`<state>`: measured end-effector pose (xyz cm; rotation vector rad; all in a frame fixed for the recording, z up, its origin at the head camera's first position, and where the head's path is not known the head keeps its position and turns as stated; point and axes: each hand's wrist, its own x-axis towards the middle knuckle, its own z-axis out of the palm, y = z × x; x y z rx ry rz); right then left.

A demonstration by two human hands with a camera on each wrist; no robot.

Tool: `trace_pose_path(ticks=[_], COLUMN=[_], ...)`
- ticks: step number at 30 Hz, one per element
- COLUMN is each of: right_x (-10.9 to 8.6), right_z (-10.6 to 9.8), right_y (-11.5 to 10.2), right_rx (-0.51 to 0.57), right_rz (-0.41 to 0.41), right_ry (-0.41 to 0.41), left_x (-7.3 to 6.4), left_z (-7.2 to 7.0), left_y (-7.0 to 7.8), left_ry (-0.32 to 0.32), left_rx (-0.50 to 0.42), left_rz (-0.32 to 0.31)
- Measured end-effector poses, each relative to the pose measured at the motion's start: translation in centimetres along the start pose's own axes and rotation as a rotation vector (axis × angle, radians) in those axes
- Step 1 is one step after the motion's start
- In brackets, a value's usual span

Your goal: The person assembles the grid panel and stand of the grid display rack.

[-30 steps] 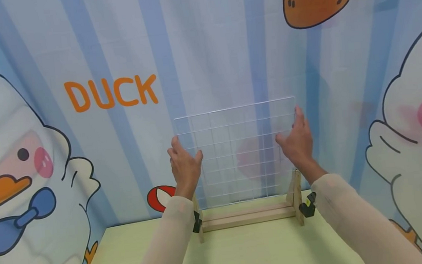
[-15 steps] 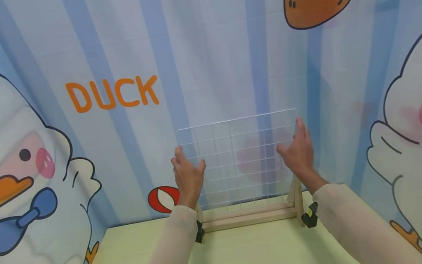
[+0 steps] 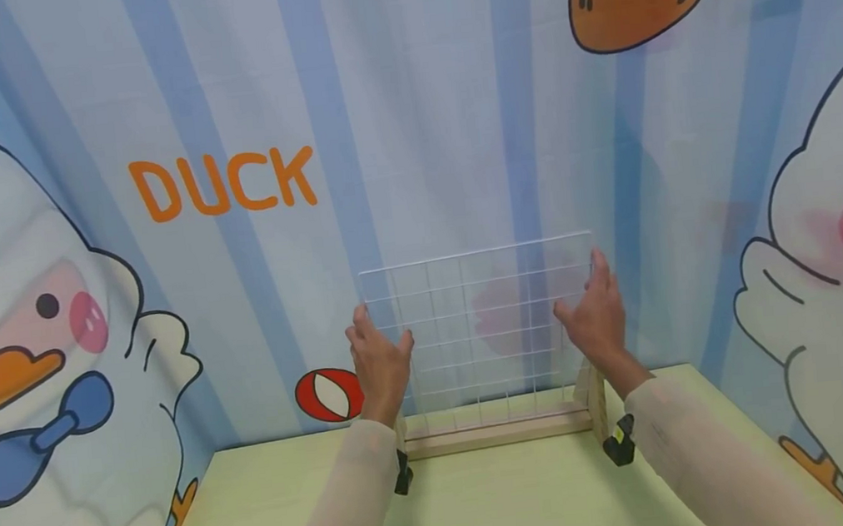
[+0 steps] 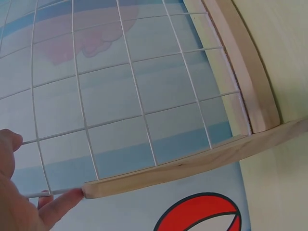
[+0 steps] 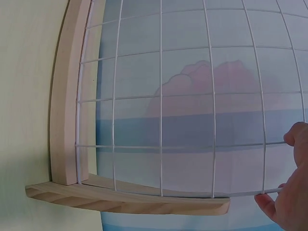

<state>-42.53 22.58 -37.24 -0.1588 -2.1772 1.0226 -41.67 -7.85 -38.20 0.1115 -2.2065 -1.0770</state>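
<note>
A white wire grid panel [image 3: 475,253] stands upright between the two side posts of a wooden stand [image 3: 497,436]. My left hand [image 3: 382,371] holds its left edge, thumb toward the grid's front. On the opposite edge, my right hand [image 3: 597,314] grips at about the same height. In the left wrist view, the fingertips [image 4: 67,201] are at the edge wire, right by the end of the wooden side post [image 4: 163,172]. The right wrist view shows the panel's lower edge wire [image 5: 78,125] along the wooden crossbar [image 5: 67,106], and its side wire along the other post [image 5: 130,204].
The stand is on a pale yellow-green table [image 3: 284,500], near its back edge. Behind it hangs a blue striped cloth [image 3: 425,129] printed with ducks and a ball. Black devices [image 3: 619,442] sit at both wrists.
Both hands have moved down with the wire grid panel. Its top edge is lower, and its bottom has come down to the stand's crossbar. The stand has stayed in place.
</note>
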Motion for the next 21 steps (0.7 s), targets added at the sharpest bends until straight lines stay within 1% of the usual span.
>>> trace_pose_path(ticks=[6,11,16,18,21], right_x=[-0.48,-0.91,-0.69,-0.45,-0.11], right_z=[0.2,0.36,0.47,0.36,0.02], right_y=[0.55,0.84,0.95,0.95,1.05], right_rx=[0.001,-0.022,-0.04,-0.048,-0.074], right_rz=[-0.006,0.01,-0.004,-0.027,-0.058], right_ry=[0.001,-0.017,-0.024,-0.036,-0.074], left_x=[-0.37,-0.71,-0.58,-0.39,-0.04], left_z=[0.33,0.56,0.56,0.42,-0.07], left_y=[-0.23,-0.31,-0.23,-0.25,-0.52], left_ry=[0.004,0.007,0.016,0.007,-0.039], left_rx=[0.024,0.08,0.113,0.114,0.115], left_rz=[-0.002,-0.012,0.007,0.016,0.026])
